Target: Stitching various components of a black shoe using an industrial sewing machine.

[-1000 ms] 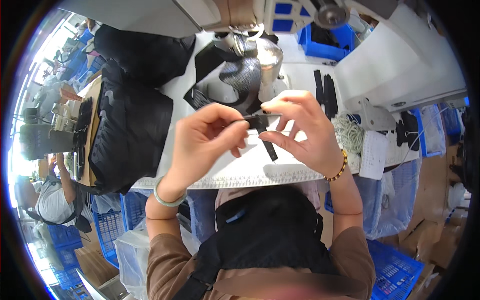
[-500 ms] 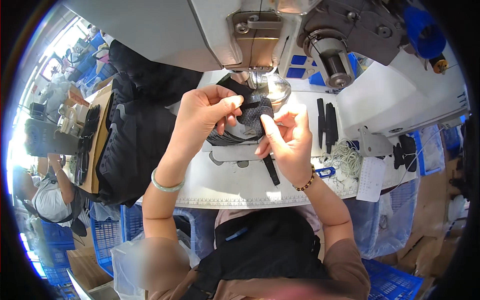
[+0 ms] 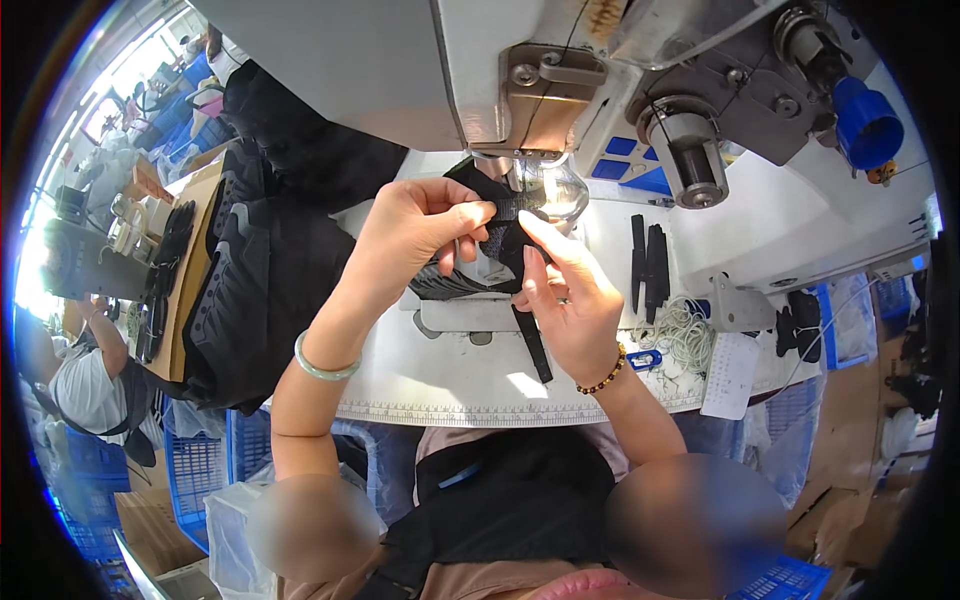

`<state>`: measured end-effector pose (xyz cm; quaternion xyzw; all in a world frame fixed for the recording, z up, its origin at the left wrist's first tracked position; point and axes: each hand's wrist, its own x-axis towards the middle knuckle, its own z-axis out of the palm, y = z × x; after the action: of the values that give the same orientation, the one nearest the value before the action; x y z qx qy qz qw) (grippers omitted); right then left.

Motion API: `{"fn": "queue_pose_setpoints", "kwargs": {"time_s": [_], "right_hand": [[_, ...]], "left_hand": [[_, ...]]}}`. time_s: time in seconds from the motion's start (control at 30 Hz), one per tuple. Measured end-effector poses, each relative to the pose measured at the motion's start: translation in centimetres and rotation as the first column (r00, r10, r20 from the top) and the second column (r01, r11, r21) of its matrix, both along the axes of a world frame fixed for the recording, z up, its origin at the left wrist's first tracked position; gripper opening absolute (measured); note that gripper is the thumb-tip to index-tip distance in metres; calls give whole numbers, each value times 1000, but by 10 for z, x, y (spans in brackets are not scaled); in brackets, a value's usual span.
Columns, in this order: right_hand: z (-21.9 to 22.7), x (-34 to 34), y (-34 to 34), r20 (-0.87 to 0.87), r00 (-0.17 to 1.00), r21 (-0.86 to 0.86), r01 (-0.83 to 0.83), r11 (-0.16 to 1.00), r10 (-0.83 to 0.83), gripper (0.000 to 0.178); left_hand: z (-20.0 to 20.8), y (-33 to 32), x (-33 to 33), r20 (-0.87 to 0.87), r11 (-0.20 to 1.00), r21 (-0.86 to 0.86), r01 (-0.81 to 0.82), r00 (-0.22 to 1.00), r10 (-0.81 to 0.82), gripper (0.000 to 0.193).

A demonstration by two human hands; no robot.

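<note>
A dark shoe upper (image 3: 450, 285) with a grey mesh part and fine stripes lies under the head of a sewing machine (image 3: 555, 90). My left hand (image 3: 420, 230) pinches the end of a short black strap (image 3: 515, 206) that crosses the upper near the needle area. On the right side of the upper, my right hand (image 3: 575, 295) grips its black edge between thumb and fingers, with the index fingertip by the strap. The fingers partly hide the upper. A narrow black strip (image 3: 533, 345) hangs toward me below the right hand.
Several black strips (image 3: 655, 270) lie right of the machine, near a tangle of pale cord (image 3: 685, 338), blue thread snips (image 3: 645, 360) and a paper slip (image 3: 730, 375). Stacked dark uppers (image 3: 235, 290) fill the left. A ruler tape (image 3: 430, 413) edges the table; a co-worker (image 3: 95, 385) sits far left.
The view has shifted slightly. My right index finger has stretched up toward the strap and my right thumb has shifted along the upper's edge. My left hand keeps its pinch.
</note>
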<state>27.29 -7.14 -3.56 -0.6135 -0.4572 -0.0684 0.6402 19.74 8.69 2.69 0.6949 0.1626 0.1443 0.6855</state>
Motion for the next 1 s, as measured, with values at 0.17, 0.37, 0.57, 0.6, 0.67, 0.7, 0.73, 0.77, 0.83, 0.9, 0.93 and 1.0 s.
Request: {"fn": "queue_pose_setpoints", "kwargs": {"time_s": [0.17, 0.37, 0.57, 0.6, 0.67, 0.7, 0.73, 0.77, 0.83, 0.9, 0.93, 1.0], "right_hand": [[0, 0, 0, -6, 1000, 20, -11, 1000, 11, 39], [-2, 2, -2, 23, 999, -43, -30, 999, 31, 36], [0, 2, -1, 48, 998, -26, -27, 999, 28, 35], [-1, 2, -1, 68, 998, -23, -11, 1000, 12, 36], [-1, 2, -1, 89, 996, -18, 8, 1000, -6, 36], [-1, 2, -2, 109, 994, -43, 31, 999, -27, 36], [-1, 2, -2, 130, 990, -68, 56, 996, -47, 36], [0, 2, -2, 131, 990, -67, 59, 996, -50, 36], [6, 0, -3, 188, 977, -68, 110, 992, -95, 38], [16, 1, -4, 228, 967, -118, 144, 983, -114, 38], [19, 1, -5, 266, 955, -166, 178, 970, -129, 37], [22, 1, -3, 289, 947, -170, 193, 967, -138, 37]], "left_hand": [[-1, 1, 1, -10, 1000, 6, 8, 1000, -7, 15], [1, 3, 4, -16, 994, 104, 42, 999, -40, 14], [-1, 7, 7, 40, 990, 108, 92, 994, -97, 18], [-1, 8, 7, 49, 990, 103, 101, 993, -107, 17], [0, 8, 8, 58, 989, 98, 113, 991, -119, 15], [1, 7, 8, 56, 991, 70, 117, 991, -121, 14], [1, 6, 9, 54, 992, 42, 122, 991, -124, 12], [2, 6, 10, 56, 991, 42, 125, 990, -127, 12], [4, 4, 11, 54, 988, -75, 136, 990, -132, 11], [5, 7, 14, 44, 980, -142, 142, 990, -137, 11], [5, 9, 14, 33, 967, -208, 145, 989, -142, 11], [2, 10, 16, 51, 961, -234, 146, 989, -137, 11]]}}
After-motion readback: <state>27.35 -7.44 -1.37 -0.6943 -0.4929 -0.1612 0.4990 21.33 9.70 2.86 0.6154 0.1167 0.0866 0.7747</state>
